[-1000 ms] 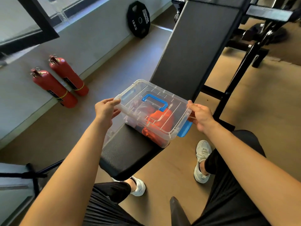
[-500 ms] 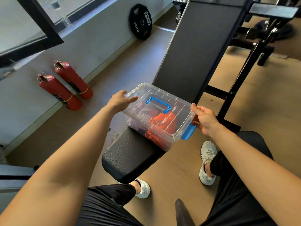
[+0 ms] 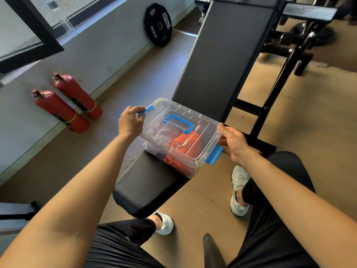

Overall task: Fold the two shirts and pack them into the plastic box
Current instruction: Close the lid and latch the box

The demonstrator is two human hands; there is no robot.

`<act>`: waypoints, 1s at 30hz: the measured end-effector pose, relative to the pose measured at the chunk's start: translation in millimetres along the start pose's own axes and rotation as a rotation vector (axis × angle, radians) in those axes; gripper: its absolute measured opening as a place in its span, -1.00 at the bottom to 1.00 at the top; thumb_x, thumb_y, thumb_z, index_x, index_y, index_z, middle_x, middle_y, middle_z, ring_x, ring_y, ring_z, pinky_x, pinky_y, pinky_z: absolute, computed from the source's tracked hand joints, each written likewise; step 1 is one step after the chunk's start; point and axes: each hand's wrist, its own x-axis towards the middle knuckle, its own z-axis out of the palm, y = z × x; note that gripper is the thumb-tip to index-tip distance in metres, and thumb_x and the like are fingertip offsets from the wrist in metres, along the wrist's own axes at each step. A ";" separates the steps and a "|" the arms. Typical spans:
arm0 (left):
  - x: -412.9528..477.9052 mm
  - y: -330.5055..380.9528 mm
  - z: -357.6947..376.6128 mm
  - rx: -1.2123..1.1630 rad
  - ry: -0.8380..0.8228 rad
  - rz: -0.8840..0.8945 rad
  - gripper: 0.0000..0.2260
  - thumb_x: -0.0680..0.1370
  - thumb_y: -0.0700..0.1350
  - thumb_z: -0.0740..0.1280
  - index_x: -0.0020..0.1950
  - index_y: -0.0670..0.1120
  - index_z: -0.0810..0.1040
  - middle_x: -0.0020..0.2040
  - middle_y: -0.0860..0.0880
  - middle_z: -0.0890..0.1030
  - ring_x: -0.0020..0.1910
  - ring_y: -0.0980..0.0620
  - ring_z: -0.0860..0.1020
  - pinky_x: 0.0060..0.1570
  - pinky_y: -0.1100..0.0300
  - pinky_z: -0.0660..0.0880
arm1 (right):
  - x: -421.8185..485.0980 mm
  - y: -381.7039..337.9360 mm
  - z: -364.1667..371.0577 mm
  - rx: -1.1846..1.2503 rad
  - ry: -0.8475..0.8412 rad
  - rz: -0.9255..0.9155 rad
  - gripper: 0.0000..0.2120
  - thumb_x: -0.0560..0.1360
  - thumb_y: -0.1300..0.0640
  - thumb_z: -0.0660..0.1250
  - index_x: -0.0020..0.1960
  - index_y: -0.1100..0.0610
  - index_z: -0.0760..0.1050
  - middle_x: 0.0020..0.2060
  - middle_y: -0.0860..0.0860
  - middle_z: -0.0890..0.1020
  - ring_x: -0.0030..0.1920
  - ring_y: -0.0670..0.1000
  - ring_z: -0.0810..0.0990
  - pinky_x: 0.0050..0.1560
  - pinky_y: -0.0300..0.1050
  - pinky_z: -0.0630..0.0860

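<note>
Left hand [image 3: 131,122] pinches the raised blue latch [image 3: 147,109] at the left end of the plastic box [image 3: 152,141]. Right hand [image 3: 234,146] grips the box's right end, thumb on the lid [image 3: 203,132] rim, fingers just beside the second latch [image 3: 214,156]. Head view shows the box lidded, resting on the black padded tabletop [image 3: 146,186]. Orange shirt [image 3: 183,149] visible inside; second shirt cannot be made out.
</note>
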 end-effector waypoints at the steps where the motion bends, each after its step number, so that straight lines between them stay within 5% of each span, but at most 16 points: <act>1: 0.0 -1.8 1.6 0.001 0.006 0.003 -0.75 0.64 -0.16 0.31 0.29 -0.13 0.65 0.23 -0.15 0.61 0.15 -0.13 0.59 -0.07 0.32 0.38 | -7.6 3.1 -0.5 0.020 0.008 0.009 -0.61 0.54 -0.20 0.36 0.22 0.03 0.52 0.06 0.06 0.68 0.06 0.08 0.70 0.00 0.03 0.69; 6: -2.6 -7.6 8.0 -0.041 0.027 0.002 -0.73 0.65 -0.10 0.31 0.31 -0.12 0.63 0.23 -0.17 0.60 0.15 -0.14 0.57 -0.05 0.26 0.41 | -54.2 20.3 4.3 0.146 -0.010 0.071 -0.46 0.44 -0.12 0.51 0.32 0.04 0.45 0.14 0.11 0.64 0.09 0.12 0.69 0.04 0.06 0.69; 11: -4.5 -11.4 11.4 -0.092 0.035 0.005 -0.70 0.63 -0.04 0.34 0.31 -0.12 0.63 0.23 -0.18 0.60 0.14 -0.14 0.57 -0.04 0.29 0.43 | -85.9 23.8 27.0 0.079 0.144 -0.231 -0.37 0.41 0.01 0.57 0.41 0.00 0.42 0.19 -0.06 0.62 0.16 0.00 0.64 0.06 -0.06 0.68; 15: -4.4 -12.1 12.5 -0.099 0.032 0.014 -0.70 0.62 -0.04 0.35 0.31 -0.13 0.63 0.24 -0.18 0.59 0.16 -0.14 0.56 0.03 0.22 0.46 | -97.7 28.6 37.8 -0.115 0.157 -0.309 -0.23 0.39 -0.04 0.57 0.50 0.03 0.31 0.28 -0.09 0.42 0.19 -0.20 0.47 -0.08 -0.57 0.49; 17: -4.1 -12.8 12.7 -0.105 0.030 0.010 -0.69 0.62 -0.04 0.36 0.31 -0.12 0.63 0.24 -0.18 0.59 0.17 -0.14 0.56 0.06 0.18 0.47 | -98.9 30.8 47.4 -0.182 0.156 -0.360 -0.16 0.38 -0.03 0.58 0.53 0.08 0.25 0.28 -0.08 0.33 0.24 -0.16 0.44 0.06 -0.49 0.53; 21: -2.0 -15.5 13.1 -0.089 0.031 -0.005 -0.68 0.60 -0.02 0.37 0.31 -0.11 0.63 0.25 -0.16 0.59 0.18 -0.13 0.56 0.08 0.19 0.45 | -98.2 31.5 57.2 -0.245 0.147 -0.373 -0.13 0.38 -0.10 0.55 0.55 0.13 0.24 0.35 -0.05 0.28 0.38 -0.07 0.38 0.21 -0.02 0.62; 27: -2.4 -11.9 9.4 -0.003 0.015 0.016 -0.67 0.61 0.04 0.35 0.32 -0.06 0.62 0.27 -0.11 0.60 0.18 -0.12 0.58 0.08 0.10 0.53 | -90.3 31.6 41.0 -0.385 0.145 -0.425 -0.14 0.34 -0.20 0.54 0.50 0.09 0.30 0.25 -0.11 0.29 0.26 -0.10 0.42 0.12 -0.47 0.49; 30: -5.7 -6.5 -1.3 0.148 0.047 0.109 -0.67 0.59 0.08 0.37 0.28 -0.04 0.64 0.23 -0.08 0.65 0.12 -0.13 0.61 0.02 -0.02 0.63 | -87.1 27.6 37.2 -0.493 0.142 -0.427 -0.14 0.33 -0.23 0.55 0.49 0.07 0.30 0.30 -0.01 0.33 0.29 -0.09 0.37 0.17 -0.37 0.42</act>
